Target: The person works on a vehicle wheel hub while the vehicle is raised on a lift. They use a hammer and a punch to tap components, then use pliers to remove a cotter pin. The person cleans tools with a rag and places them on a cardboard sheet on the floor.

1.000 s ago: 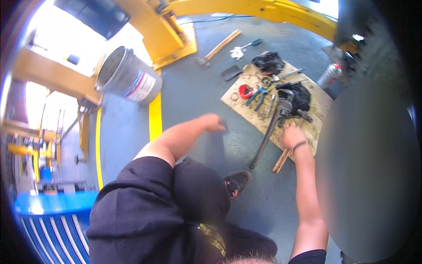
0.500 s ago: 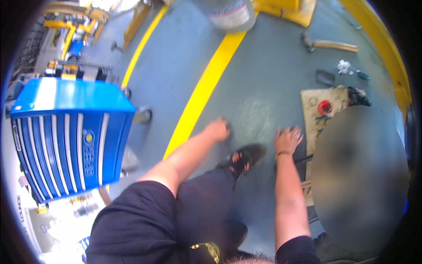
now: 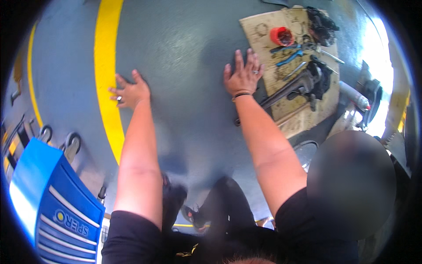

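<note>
Head view, clock positions taken from its middle: both hands are empty, palms down and fingers spread. The left hand [image 3: 133, 93] is at 10 o'clock, fingertips over the yellow floor line [image 3: 105, 57]; the right hand [image 3: 243, 78] is at 1 o'clock, just beside the stained cardboard [image 3: 267, 22]. Whether either bears weight cannot be told.

Hazards, in this inspector's judgement: a palm loaded on the smooth, shiny floor [image 3: 176, 57] could slide, more so with grease on the skin (none is discernible). The right forearm crosses the line of the long wrench [image 3: 294, 86]; a low sweep could knock its handle and swing the head into the pliers [image 3: 290, 58]. A jolt to the cardboard could tip the red cup [image 3: 276, 37] at 1 o'clock and spill its dark contents.

Condition: the wrench lies aslant at 2 o'clock, head on the cardboard, handle end over the floor. Its metal is dark and dull; finer wear is too small to judge.
</note>
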A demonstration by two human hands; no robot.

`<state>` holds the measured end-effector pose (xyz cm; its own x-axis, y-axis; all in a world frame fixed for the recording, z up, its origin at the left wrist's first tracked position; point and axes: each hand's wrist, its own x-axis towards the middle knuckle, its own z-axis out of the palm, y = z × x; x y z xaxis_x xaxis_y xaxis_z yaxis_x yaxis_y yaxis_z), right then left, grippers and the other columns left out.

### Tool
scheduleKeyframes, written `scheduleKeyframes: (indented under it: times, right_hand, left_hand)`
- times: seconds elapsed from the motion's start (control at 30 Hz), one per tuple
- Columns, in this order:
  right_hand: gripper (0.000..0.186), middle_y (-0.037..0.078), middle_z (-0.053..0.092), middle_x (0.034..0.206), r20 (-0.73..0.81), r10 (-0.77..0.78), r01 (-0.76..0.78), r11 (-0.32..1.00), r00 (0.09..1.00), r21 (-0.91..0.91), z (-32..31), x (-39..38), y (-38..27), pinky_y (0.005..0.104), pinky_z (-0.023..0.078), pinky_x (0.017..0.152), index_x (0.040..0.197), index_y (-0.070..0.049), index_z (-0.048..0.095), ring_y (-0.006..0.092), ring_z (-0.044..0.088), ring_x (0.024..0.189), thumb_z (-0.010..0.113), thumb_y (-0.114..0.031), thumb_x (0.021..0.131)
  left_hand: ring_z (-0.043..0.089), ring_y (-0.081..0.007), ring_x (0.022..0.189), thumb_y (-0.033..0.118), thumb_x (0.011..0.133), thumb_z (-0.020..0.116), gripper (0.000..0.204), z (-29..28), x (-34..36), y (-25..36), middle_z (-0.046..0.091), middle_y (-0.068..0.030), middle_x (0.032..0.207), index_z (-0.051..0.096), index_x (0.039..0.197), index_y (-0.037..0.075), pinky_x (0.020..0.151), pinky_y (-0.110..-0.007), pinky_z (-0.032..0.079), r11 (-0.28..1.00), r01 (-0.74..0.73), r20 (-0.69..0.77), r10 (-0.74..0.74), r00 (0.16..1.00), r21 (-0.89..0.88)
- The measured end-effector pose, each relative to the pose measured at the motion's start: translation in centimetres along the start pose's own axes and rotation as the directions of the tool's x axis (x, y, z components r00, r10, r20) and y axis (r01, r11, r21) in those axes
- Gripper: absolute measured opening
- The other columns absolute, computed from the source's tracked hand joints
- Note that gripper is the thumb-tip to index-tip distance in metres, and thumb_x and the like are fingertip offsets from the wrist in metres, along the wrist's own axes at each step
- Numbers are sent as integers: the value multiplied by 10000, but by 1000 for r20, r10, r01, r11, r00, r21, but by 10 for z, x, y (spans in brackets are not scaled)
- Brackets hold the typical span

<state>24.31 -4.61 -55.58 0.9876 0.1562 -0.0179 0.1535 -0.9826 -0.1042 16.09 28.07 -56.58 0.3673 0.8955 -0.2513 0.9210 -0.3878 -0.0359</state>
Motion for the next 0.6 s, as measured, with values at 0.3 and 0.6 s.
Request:
scheduleKeyframes:
  times: [0.3,0.6]
  right_hand:
    - [667,128,317,1571,41,34,-38,994,999,102,-3,-10,4,625,144,1192,1448,-228,476,353,254,1471,646,-424,833]
    - [605,108,422,1539,4,65,-65,984,998,167,-14,-2,2,600,201,1194,1381,-237,557,307,361,1442,663,-427,816]
  left_hand:
    - [172,-531,1487,635,997,391,765,44,15,-43,110,-288,1645,217,1615,219,1143,-679,218,963,8,39,-19,999,268]
    - [206,-516,1486,666,1011,307,736,14,-3,-18,171,-300,1626,215,1614,253,1146,-650,272,987,6,-151,19,988,163]
